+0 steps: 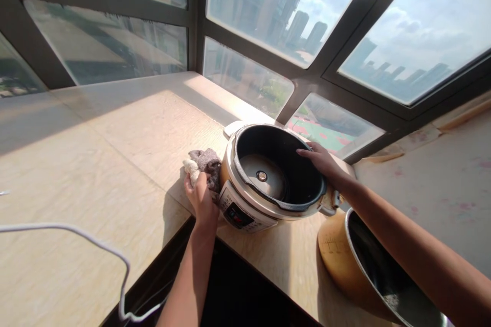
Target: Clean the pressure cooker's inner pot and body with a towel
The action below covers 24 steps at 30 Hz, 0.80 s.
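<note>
An open electric rice cooker (245, 209) stands tilted toward me on a pale stone sill, its dark well and round heating plate (263, 174) showing. My left hand (200, 195) is closed on a grey and white cloth (203, 162), which it presses against the cooker's left outer wall. My right hand (324, 162) lies on the cooker's right rim, its fingers reaching over the edge into the well.
The cooker's golden inner pot (345, 260) sits on the sill at lower right, under my right forearm. A white cord (95, 245) loops across the sill at left. Dark-framed windows (268, 15) close off the back. The sill's front edge drops to a dark gap (230, 291).
</note>
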Motion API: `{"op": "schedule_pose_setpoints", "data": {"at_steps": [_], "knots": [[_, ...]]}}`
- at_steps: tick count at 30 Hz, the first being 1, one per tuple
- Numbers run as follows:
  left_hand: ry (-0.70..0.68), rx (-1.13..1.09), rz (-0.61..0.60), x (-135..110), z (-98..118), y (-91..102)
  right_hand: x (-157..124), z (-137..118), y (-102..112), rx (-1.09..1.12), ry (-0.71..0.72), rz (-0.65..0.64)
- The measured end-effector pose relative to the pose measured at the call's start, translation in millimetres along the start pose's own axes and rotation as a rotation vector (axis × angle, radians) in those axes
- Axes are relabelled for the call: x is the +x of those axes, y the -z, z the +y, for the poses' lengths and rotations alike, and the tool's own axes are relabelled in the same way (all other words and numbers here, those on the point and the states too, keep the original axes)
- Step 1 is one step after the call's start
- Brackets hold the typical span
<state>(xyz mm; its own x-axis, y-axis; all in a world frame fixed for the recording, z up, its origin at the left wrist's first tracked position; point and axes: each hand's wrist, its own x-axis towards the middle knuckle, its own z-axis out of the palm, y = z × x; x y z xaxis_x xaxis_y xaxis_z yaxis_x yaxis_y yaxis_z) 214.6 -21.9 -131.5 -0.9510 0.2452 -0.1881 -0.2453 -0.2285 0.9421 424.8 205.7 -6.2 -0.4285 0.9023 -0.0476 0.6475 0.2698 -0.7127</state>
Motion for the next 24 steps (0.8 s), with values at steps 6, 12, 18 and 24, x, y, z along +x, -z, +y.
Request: {"op": "schedule_pose_setpoints", "data": {"at_steps": [6, 12, 18, 24], "knots": [[0.044, -0.006, 0.127, -77.9, 19.1, 27.0, -3.3, -1.7, -0.7, 0.075, -0.006, 0.010], [-0.399, 0.205, 0.081, -137.9, 30.7, 26.1, -2.5, -4.0, -1.0, 0.090, 0.005, 0.000], [-0.645, 0.277, 0.034, -159.4, 27.1, 16.9, -1.3, -4.6, 0.9, 0.048, 0.026, 0.007], [-0.648, 0.271, 0.026, -159.2, 26.9, 13.9, 1.3, -4.2, 1.6, -0.001, 0.029, 0.028]]}}
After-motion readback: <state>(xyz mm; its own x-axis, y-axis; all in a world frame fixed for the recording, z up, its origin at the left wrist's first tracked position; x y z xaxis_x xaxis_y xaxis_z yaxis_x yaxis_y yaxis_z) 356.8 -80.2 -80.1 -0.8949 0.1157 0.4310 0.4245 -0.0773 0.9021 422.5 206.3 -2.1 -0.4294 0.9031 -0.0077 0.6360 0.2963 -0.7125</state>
